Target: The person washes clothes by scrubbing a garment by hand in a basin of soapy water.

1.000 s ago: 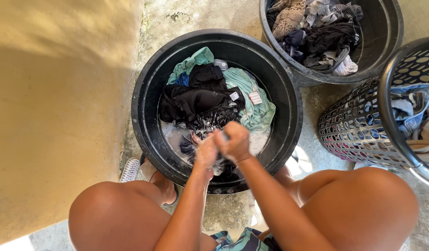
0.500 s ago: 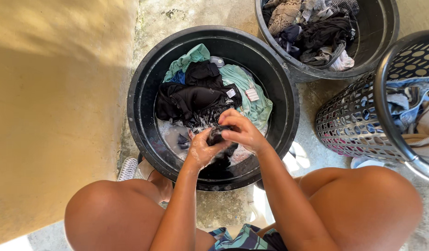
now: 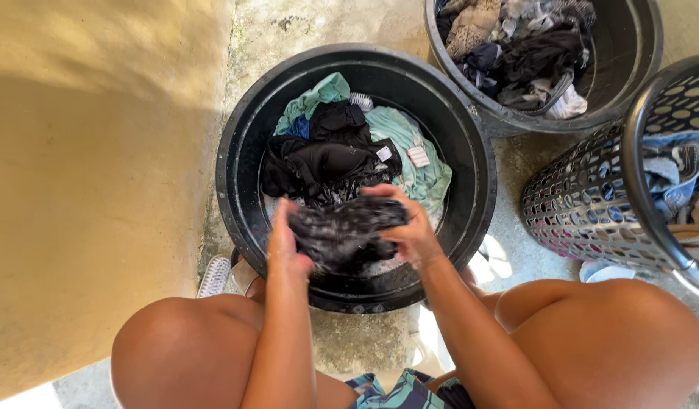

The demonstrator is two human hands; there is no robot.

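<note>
While I crouch over the black tub (image 3: 471, 189), my left hand (image 3: 285, 246) and right hand (image 3: 410, 227) clamp the soapy dark cloth (image 3: 346, 231) between them, its length crosswise above the tub's near side.

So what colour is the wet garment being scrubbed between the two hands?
Black, flecked with pale suds; the garment shows best in the head view, above the black tub.

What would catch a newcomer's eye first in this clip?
At centre, the left hand and right hand clutch a wet, sudsy dark garment over a big black tub that holds black and teal clothes. A second tub of mixed laundry sits at upper right, with a perforated laundry basket beside it at the right edge.
</note>
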